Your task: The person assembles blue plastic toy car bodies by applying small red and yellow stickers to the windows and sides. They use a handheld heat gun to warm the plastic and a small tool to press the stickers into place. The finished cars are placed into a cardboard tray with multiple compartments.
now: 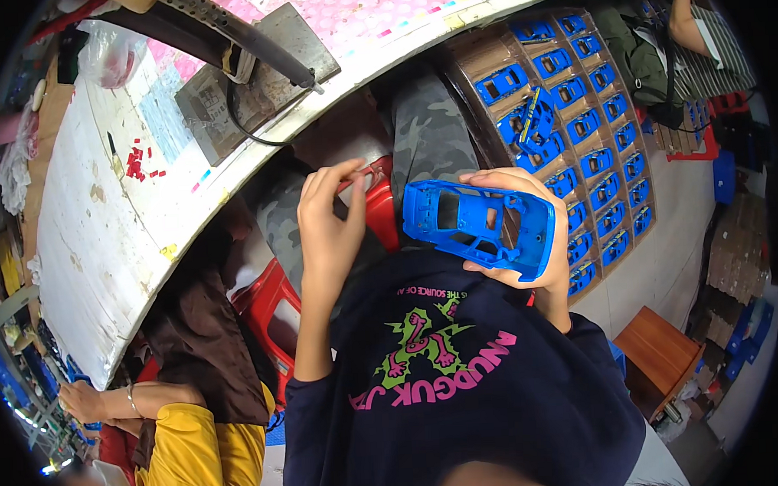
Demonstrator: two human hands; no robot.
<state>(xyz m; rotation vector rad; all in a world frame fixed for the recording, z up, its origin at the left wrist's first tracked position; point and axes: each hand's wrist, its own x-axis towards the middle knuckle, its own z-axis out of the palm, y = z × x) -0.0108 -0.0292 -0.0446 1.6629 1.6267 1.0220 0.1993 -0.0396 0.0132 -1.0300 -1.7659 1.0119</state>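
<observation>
Your right hand (559,244) clamps one blue car shell (473,211) above your lap, seemingly unfinished, with red pieces (135,159) unused on the bench (93,225); whether your left hand (325,215) pinches anything, cannot tell.

The white surface (94,256) curves from 8 to 1 o'clock: pink sheet (353,10) at 12, metal plate (266,101) at 11, red bits (135,163) and plastic bag (110,55) at 10. At 2, a brown tray (488,54) carries blue car shells (595,161).
</observation>
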